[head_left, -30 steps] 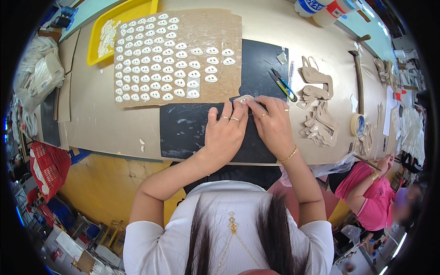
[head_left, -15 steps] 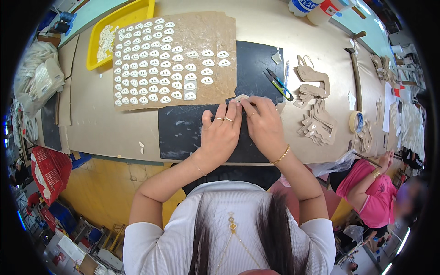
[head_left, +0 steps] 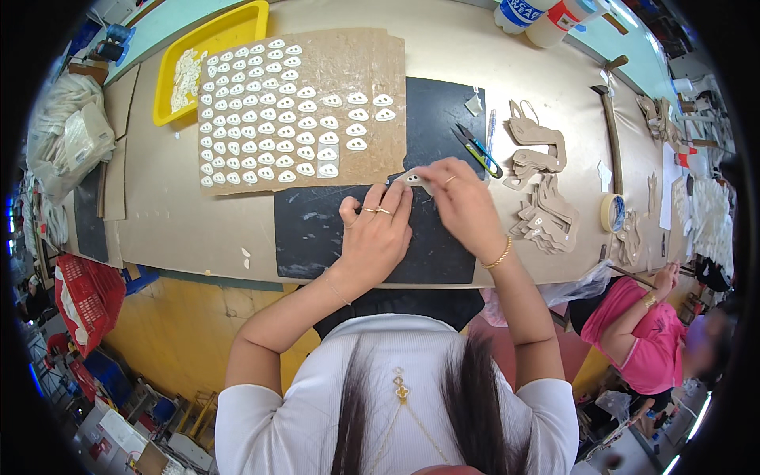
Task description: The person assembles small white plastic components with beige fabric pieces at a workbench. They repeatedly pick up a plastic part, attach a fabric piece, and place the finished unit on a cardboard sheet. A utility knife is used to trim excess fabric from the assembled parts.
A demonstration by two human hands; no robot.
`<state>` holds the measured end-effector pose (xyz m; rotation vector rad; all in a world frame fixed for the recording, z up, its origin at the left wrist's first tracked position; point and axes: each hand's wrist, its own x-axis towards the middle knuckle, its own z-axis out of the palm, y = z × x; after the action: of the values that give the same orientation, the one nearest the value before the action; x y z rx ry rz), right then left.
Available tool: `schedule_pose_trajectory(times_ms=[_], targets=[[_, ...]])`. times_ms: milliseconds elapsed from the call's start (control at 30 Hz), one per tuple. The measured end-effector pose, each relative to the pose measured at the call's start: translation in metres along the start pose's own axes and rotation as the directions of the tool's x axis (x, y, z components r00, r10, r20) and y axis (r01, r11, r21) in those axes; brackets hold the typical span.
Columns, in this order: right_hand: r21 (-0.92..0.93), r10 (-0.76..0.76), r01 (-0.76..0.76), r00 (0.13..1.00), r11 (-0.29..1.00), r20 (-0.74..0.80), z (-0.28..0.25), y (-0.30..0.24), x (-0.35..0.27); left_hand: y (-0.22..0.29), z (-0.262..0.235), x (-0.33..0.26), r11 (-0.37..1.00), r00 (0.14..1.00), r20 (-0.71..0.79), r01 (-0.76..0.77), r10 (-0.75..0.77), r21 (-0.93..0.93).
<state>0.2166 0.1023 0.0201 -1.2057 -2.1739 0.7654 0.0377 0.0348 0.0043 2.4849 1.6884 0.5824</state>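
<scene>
Both my hands meet over the black cutting mat (head_left: 317, 229). My left hand (head_left: 376, 237), with rings on two fingers, and my right hand (head_left: 463, 202), with a gold bracelet at the wrist, pinch one small white cut-out piece (head_left: 412, 179) between their fingertips. Just beyond them lies a brown cardboard sheet (head_left: 372, 71) covered with rows of several similar white pieces (head_left: 261, 119).
A yellow tray (head_left: 170, 79) with white pieces sits at the far left. Small snips (head_left: 477, 149), beige cut shapes (head_left: 542, 190), a tape roll (head_left: 612, 212) and two bottles (head_left: 542, 12) lie to the right. Another person in pink (head_left: 645, 332) works at lower right.
My hands stay together on the white piece and have shifted slightly; the view has tilted a little. Nothing else has moved.
</scene>
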Motion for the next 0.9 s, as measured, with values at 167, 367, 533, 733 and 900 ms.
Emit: schedule_pose_trajectory(times_ms=[167, 367, 533, 733, 900], targets=[[0.022, 0.024, -0.023, 0.998, 0.999, -0.057, 0.002, -0.001, -0.005, -0.004, -0.004, 0.007, 0.996, 0.996, -0.002, -0.089, 0.089, 0.006], [-0.351, -0.117, 0.093, 0.992, 0.932, -0.048, 0.011, -0.012, -0.007, -0.003, -0.005, 0.022, 0.974, 0.976, -0.041, -0.212, 0.215, 0.079], [-0.244, -0.002, 0.017, 0.998, 0.97, 0.062, -0.016, -0.001, -0.001, -0.006, -0.004, 0.022, 0.983, 0.985, -0.024, -0.172, 0.17, -0.059], [-0.069, 0.27, -0.308, 0.905, 0.949, -0.33, -0.025, -0.006, -0.022, -0.002, -0.012, 0.026, 0.985, 0.989, -0.016, -0.145, 0.144, -0.094], [-0.045, 0.401, -0.439, 0.854, 0.897, -0.332, -0.034, 0.0, -0.052, 0.0, -0.001, 0.024, 0.982, 0.984, -0.024, -0.18, 0.179, -0.058]])
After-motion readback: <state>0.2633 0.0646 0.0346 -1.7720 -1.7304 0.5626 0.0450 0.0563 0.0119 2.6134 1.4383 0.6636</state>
